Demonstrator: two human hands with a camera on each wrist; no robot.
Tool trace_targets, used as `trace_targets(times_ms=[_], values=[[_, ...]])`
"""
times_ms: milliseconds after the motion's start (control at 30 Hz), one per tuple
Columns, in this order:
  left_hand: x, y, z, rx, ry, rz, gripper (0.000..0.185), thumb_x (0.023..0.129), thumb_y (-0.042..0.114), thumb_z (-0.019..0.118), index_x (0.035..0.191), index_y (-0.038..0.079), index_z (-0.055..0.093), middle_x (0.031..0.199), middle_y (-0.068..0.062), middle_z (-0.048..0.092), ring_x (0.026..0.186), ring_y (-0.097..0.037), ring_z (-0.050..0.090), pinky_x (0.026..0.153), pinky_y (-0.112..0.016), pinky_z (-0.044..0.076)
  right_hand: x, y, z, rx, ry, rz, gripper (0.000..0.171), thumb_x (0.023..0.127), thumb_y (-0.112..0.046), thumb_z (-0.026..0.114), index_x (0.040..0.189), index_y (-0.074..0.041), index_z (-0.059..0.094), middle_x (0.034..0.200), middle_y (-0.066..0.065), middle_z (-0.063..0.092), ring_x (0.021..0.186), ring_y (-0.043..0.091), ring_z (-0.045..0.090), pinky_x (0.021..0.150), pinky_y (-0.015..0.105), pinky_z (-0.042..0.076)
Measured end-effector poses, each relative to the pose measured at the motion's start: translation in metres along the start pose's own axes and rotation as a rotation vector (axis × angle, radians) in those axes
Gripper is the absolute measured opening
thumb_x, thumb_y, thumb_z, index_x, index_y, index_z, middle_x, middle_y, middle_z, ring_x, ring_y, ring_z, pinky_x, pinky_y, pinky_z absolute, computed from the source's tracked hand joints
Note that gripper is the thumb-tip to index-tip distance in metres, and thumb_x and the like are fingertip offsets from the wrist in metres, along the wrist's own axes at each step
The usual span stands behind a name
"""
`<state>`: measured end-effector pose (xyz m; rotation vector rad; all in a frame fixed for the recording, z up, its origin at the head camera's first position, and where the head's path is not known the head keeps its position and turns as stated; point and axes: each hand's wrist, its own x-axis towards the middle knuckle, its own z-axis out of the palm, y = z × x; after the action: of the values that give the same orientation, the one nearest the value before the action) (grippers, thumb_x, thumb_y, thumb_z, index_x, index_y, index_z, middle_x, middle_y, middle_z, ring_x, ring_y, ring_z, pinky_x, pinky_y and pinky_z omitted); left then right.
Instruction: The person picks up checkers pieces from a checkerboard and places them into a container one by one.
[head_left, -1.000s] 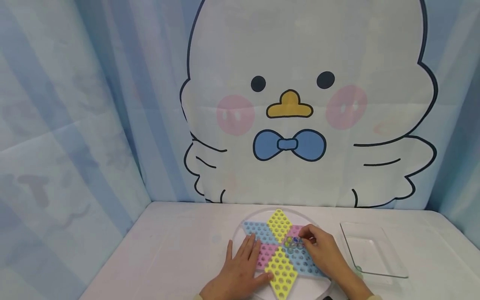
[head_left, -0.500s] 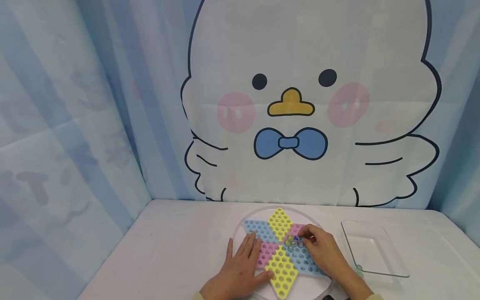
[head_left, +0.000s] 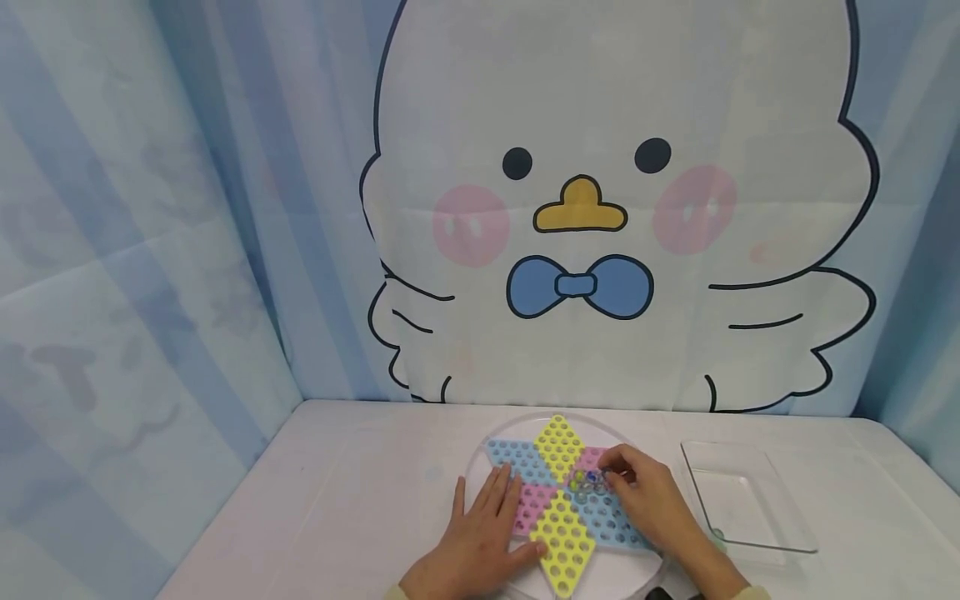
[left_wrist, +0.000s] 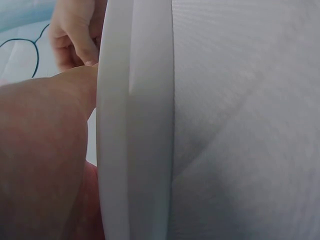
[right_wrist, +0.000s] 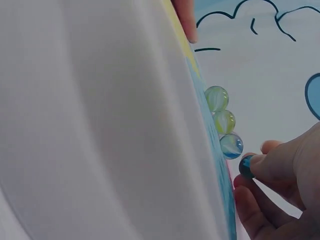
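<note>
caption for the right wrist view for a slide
Right hand pinches a blue marble beside three marbles on the board.

A round tray [head_left: 480,467] sits on the table [head_left: 337,500] near its front edge, and a star-shaped peg board [head_left: 558,500] lies on the tray. A small cluster of marbles [head_left: 587,482] rests on the board just toward 1 o'clock from its centre. The left hand [head_left: 480,533] lies flat on the board's 8 o'clock side. The right hand [head_left: 645,496] sits at the board's 3 o'clock side, fingertips touching the marbles. A clear dish [head_left: 742,500] stands on the table at 3 o'clock from the tray, just beside it. A printed curtain [head_left: 600,208] hangs behind the table at 12 o'clock.
</note>
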<state>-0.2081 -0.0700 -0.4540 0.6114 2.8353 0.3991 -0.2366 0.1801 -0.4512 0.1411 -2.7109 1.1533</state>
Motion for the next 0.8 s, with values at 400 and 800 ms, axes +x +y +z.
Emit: trace_targets(times_ms=[400,800], values=[[0.000,0.000,0.001,0.002,0.005,0.007,0.095,0.090,0.077,0.039,0.159,0.013,0.022,0.168,-0.007,0.011,0.155,-0.026,0.012,0.119,-0.067,0.003,-0.002,-0.005,-0.020,0.019,0.038,-0.007,0.020,0.094,-0.002,0.059,0.112,-0.009,0.064,0.114,0.007,0.069,0.109,0.025,0.066,0.093,0.042,0.054],[-0.001,-0.001,0.000,-0.024,-0.002,0.024,0.095,0.091,0.076,0.037,0.159,0.012,0.021,0.168,-0.008,0.010,0.156,-0.026,0.010,0.118,-0.067,0.000,-0.001,-0.003,-0.042,0.042,0.123,-0.043,0.016,0.096,-0.006,0.059,0.112,-0.007,0.063,0.111,0.008,0.069,0.108,0.025,0.065,0.091,0.036,0.056]])
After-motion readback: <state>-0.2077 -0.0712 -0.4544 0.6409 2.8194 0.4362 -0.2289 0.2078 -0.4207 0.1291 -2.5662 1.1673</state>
